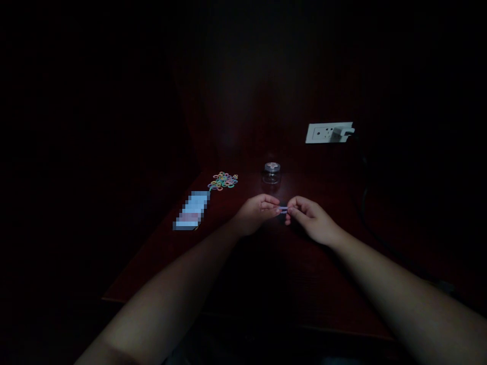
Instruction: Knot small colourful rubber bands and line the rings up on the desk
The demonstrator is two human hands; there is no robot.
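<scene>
My left hand point(256, 212) and my right hand point(310, 219) meet over the dark red table point(160, 253), fingertips pinched together. Between them they stretch a small pale purple rubber band point(283, 209). Both hands are closed on it. A heap of small coloured rubber bands point(223, 181) lies on the table at the back left of my hands. Just behind my hands a small clear jar point(271, 173) stands upright.
A blurred-out light blue flat object point(192, 210) lies to the left of my hands. A white wall socket point(329, 133) with a plug in it sits at the back right, and a dark cable point(361, 203) hangs from it. The room is very dark.
</scene>
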